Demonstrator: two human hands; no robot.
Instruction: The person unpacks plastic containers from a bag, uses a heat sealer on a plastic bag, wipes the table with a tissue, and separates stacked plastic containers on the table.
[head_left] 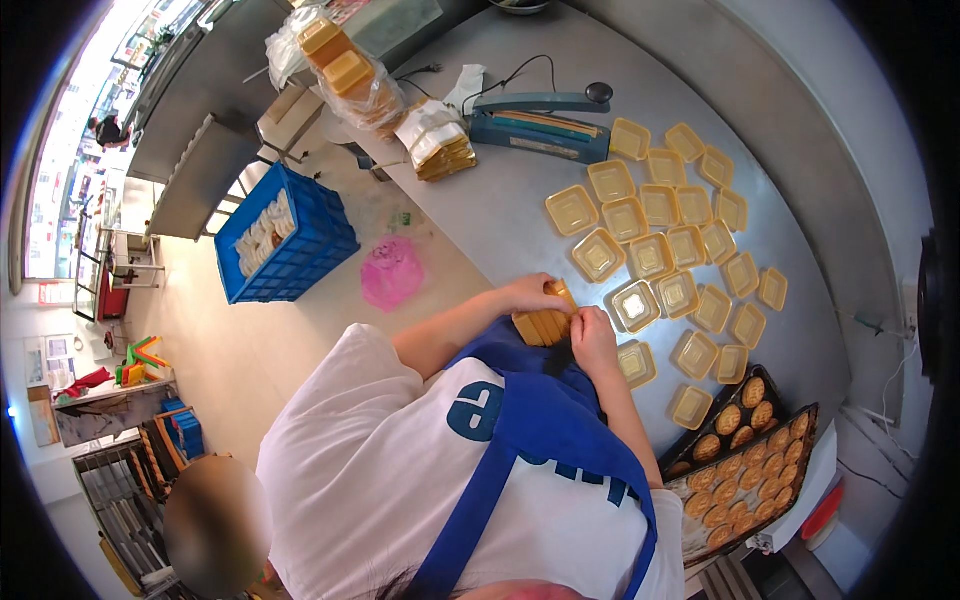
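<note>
A stack of nested gold plastic trays [541, 328] is held close against my blue apron at the table's near edge. My left hand [533, 293] grips the stack from its upper side, fingers wrapped round it. At the stack's right end, my right hand [594, 338] has its fingers closed on the rim of the end tray; whether that tray is parted from the others I cannot tell. Many single gold trays [651, 257] are spread over the metal table to the right, open side up. One of them [636, 365] sits just beside my right wrist.
Black baking trays of round brown pastries [750, 490] stand at the right. A blue bag sealer [540, 130], a bundle of gold-and-white packets [437, 140] and bagged gold trays [350, 75] line the far side. On the floor are a blue crate [290, 240] and a pink plastic bag [392, 273].
</note>
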